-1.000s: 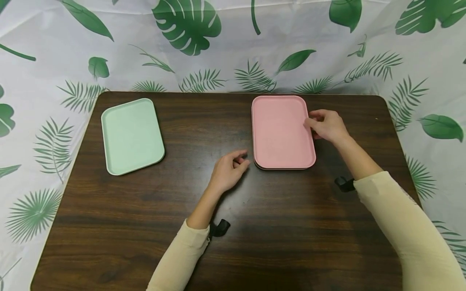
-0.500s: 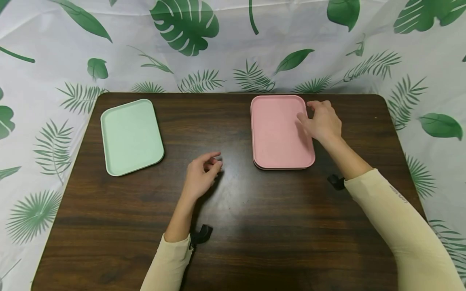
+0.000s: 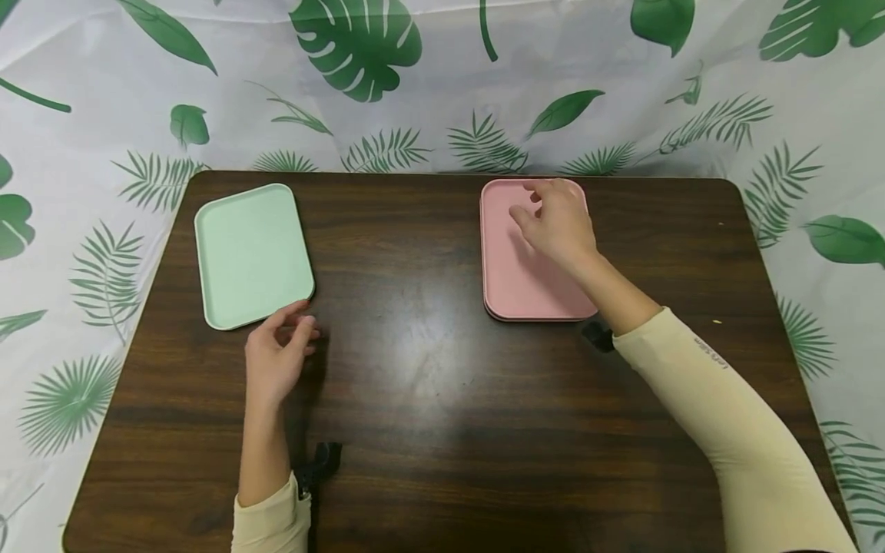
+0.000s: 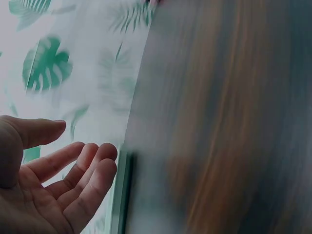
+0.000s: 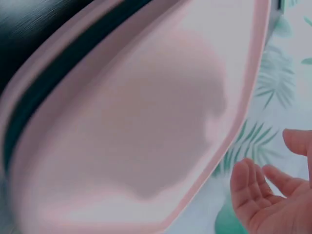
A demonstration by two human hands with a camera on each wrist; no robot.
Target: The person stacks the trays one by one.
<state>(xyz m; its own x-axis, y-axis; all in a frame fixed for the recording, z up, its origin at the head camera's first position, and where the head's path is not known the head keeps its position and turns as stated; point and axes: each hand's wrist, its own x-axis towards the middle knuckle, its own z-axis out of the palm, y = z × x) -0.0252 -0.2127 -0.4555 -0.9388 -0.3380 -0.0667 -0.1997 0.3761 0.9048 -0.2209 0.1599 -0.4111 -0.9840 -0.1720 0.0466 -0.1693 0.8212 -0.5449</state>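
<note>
On the left of the table lies a mint green tray (image 3: pixel 252 257), turned slightly askew. My left hand (image 3: pixel 275 357) is at its near right corner, fingers loosely bent, holding nothing; whether a fingertip touches the rim I cannot tell. In the left wrist view only the tray's edge (image 4: pixel 117 200) shows, beyond the fingers. A pink tray (image 3: pixel 512 280) lies at the back right, with a second rim visible under it, so it seems stacked. Above its upper part hovers my right hand (image 3: pixel 556 224), thumb and fingers apart, casting a shadow on the tray and gripping nothing.
The dark wood-grain table (image 3: pixel 415 430) carries both trays near its back edge, with bare wood between them. A white cloth with green leaves (image 3: pixel 442 84) hangs behind and along the sides.
My left hand has moved left, from beside the pink tray to the green tray's near corner. My right hand has left the pink tray's right edge and moved left over it. Both trays stay put.
</note>
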